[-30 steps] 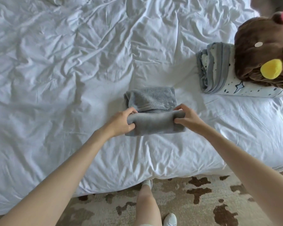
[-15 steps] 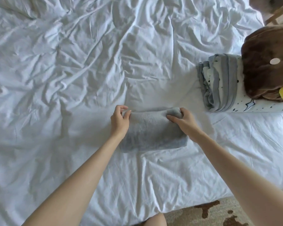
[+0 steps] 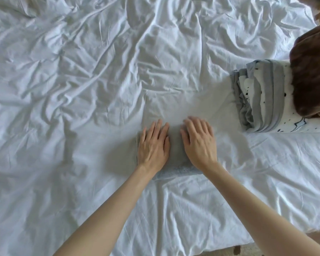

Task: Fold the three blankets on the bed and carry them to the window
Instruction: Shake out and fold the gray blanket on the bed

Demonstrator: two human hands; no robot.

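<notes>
Bedsheet [image 3: 81, 89], white and creased, is spread across the whole frame. At the right edge a brown blanket [image 3: 312, 74] is stacked on a folded patterned blanket [image 3: 262, 97]. Just below centre the small folded grey blanket [image 3: 175, 150] is pressed under the left hand [image 3: 152, 146] and right hand [image 3: 199, 143], fingers [image 3: 192, 126] laid straight, nothing grasped.

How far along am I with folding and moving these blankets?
Two look folded: the patterned blanket with the brown blanket stacked on it. Left hand and right hand press the folded grey blanket flat. All three lie on the bed; carrying remains.
</notes>
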